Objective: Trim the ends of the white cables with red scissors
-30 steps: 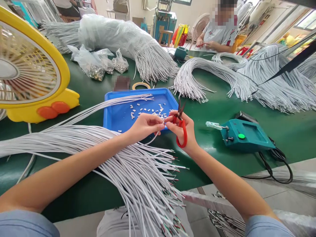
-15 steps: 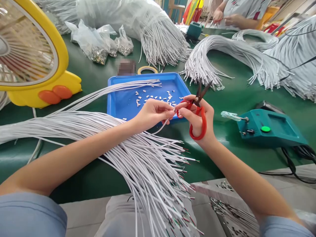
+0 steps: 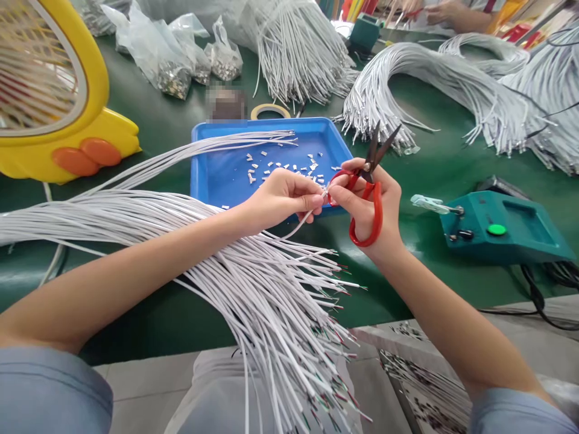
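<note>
My left hand (image 3: 289, 196) pinches a white cable (image 3: 297, 227) close to its end, over the near edge of the blue tray (image 3: 197, 181). Red-handled scissors (image 3: 376, 223) hang on my right hand (image 3: 384, 199), their dark blades parted and pointing up and away. The thumb and forefinger of that hand meet at the cable's tip, touching or nearly touching the left fingertips. What exactly they pinch there is too small to make out. Below my left forearm a thick bundle of white cables (image 3: 253, 271) spreads out, with thin coloured wire ends showing at the right.
Small white pieces (image 3: 312, 166) and several cables (image 3: 244, 140) lie in the tray. A yellow fan (image 3: 97, 120) stands left, a teal device (image 3: 502, 226) right. Bags of metal parts (image 3: 174, 78), a tape roll (image 3: 270, 112) and more cable bundles (image 3: 384, 84) lie behind. A co-worker's hands (image 3: 446, 12) show beyond.
The view has tipped down slightly, so things sit higher in the picture. Both hands stay together at the cable's end, and the scissors have turned a little in my right hand.
</note>
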The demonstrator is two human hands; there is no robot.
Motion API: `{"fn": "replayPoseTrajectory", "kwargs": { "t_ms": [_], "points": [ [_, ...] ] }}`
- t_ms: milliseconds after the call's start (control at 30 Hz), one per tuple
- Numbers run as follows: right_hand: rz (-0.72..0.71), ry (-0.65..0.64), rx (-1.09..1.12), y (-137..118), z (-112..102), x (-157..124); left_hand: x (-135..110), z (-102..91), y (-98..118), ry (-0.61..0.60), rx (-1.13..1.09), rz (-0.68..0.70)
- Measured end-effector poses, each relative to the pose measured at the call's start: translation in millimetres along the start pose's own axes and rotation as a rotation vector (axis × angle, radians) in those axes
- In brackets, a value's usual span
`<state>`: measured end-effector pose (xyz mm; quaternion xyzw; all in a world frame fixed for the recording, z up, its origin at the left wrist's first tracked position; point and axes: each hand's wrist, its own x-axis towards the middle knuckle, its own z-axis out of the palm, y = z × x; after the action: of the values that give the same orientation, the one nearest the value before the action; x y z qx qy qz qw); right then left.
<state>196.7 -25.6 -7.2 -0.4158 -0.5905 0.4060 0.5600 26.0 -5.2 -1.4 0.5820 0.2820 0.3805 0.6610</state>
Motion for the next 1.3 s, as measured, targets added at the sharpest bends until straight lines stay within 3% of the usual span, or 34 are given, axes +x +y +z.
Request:
{"fn": "replayPoseTrajectory", "kwargs": {
  "t_ms": [333,533,967,1167,1300],
  "points": [
    [-0.100,0.005,-0.046,-2.1,1.9,-2.7,0.0,-0.7,-1.9,0.025,-0.108,-0.042],
    [-0.144,0.098,-0.065,-1.6,-1.1,-1.9,-1.4,-0.5,2.9,0.130,-0.114,-0.106],
    [-0.195,0.094,-0.117,1.1,1.6,-5.9,-2.1,-4.6,1.0,0.021,-0.190,-0.158],
    [-0.283,0.088,-0.116,0.2,3.1,-7.7,-2.3,-5.6,-0.2,-0.008,-0.098,-0.144],
    [-0.265,0.072,-0.115,-0.1,5.5,-8.7,-1.7,-5.3,-0.2,-0.008,-0.053,-0.122]
  ]
}}
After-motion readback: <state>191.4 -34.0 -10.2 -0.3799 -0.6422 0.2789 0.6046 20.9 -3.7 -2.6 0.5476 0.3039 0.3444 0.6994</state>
